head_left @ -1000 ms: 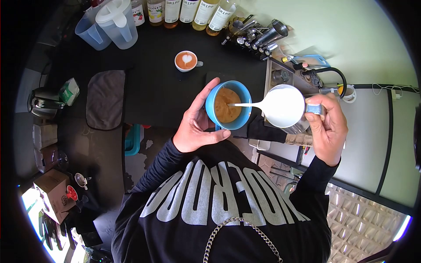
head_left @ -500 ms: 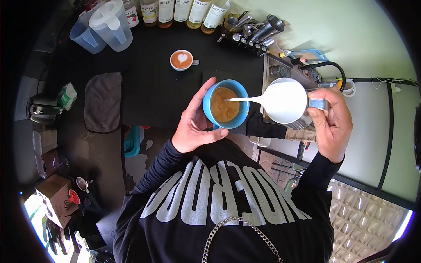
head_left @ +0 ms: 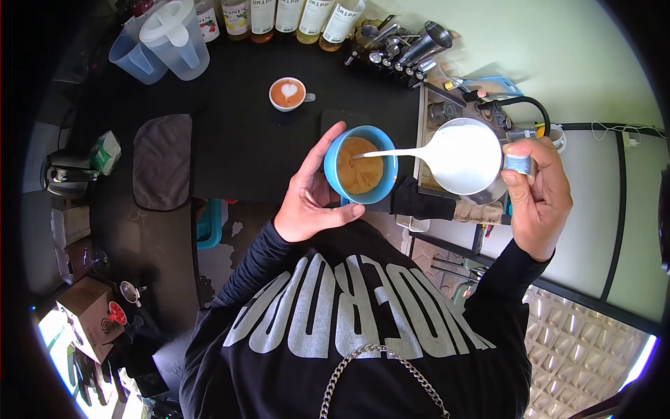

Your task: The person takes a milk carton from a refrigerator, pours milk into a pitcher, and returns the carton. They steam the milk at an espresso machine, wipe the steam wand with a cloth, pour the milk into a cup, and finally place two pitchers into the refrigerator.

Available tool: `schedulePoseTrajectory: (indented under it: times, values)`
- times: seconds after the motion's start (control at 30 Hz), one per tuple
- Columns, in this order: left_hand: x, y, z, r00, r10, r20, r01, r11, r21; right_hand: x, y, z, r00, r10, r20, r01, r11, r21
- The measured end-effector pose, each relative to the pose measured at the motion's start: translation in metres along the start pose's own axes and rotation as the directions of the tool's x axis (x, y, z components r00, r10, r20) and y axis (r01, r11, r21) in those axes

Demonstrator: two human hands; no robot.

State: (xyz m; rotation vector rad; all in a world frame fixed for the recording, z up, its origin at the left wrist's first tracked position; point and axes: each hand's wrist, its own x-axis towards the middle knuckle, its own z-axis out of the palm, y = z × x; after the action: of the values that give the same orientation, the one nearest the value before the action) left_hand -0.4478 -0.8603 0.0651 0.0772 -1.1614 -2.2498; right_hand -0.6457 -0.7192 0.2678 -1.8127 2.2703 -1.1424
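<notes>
My left hand [head_left: 310,192] is wrapped around a blue cup [head_left: 392,164] from its left and underside. Brown coffee [head_left: 359,174] fills part of the cup, with pale swirls on its surface. In my right hand [head_left: 541,199] is the handle of a milk pitcher [head_left: 494,190], tilted toward the cup. A thin white stream of milk [head_left: 401,152] runs from its spout into the coffee. Beyond the cup, a small white cup [head_left: 283,105] with heart latte art stands on the black counter [head_left: 237,153].
A dark folded cloth [head_left: 162,160] lies to the left. Syrup bottles [head_left: 303,21] and plastic jugs [head_left: 183,49] line the back. Bar tools [head_left: 398,52] stand at the back right, near a sink [head_left: 427,140] with a black hose tap [head_left: 534,101].
My right hand and the pitcher have shifted a little to the right and up, away from the blue cup. The milk stream continues. My left hand stays nearly where it was.
</notes>
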Motion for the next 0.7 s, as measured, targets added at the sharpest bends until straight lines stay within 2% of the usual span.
schedulePoseTrajectory:
  times: [0.03, 0.13, 0.23, 0.4, 0.57, 0.7]
  values:
    - [0.000, 0.001, 0.001, 1.000, -0.014, -0.008, 0.014, 1.000, -0.016, 0.000, 0.000, 0.001, 0.999, 0.028, -0.016, -0.028, 0.998, 0.052]
    - [0.001, 0.002, 0.003, 1.000, -0.002, -0.007, 0.002, 1.000, -0.027, -0.005, 0.001, 0.000, 0.995, 0.084, 0.048, -0.085, 0.996, 0.011]
    - [0.003, 0.003, 0.004, 1.000, 0.006, -0.010, -0.007, 0.999, -0.033, -0.008, 0.004, 0.003, 0.994, 0.067, 0.083, -0.069, 0.997, 0.027]
    - [0.001, 0.000, 0.004, 1.000, 0.012, 0.002, -0.012, 1.000, -0.025, -0.009, 0.001, -0.001, 0.996, 0.055, 0.072, -0.055, 0.998, 0.004]
    - [-0.002, -0.004, 0.006, 1.000, 0.002, 0.011, -0.002, 1.000, -0.019, -0.005, -0.004, -0.008, 1.000, 0.022, -0.003, -0.022, 1.000, -0.011]
    - [-0.002, -0.004, 0.009, 1.000, -0.005, 0.016, 0.006, 0.999, -0.033, -0.009, -0.001, -0.009, 0.999, 0.033, 0.024, -0.032, 0.999, -0.035]
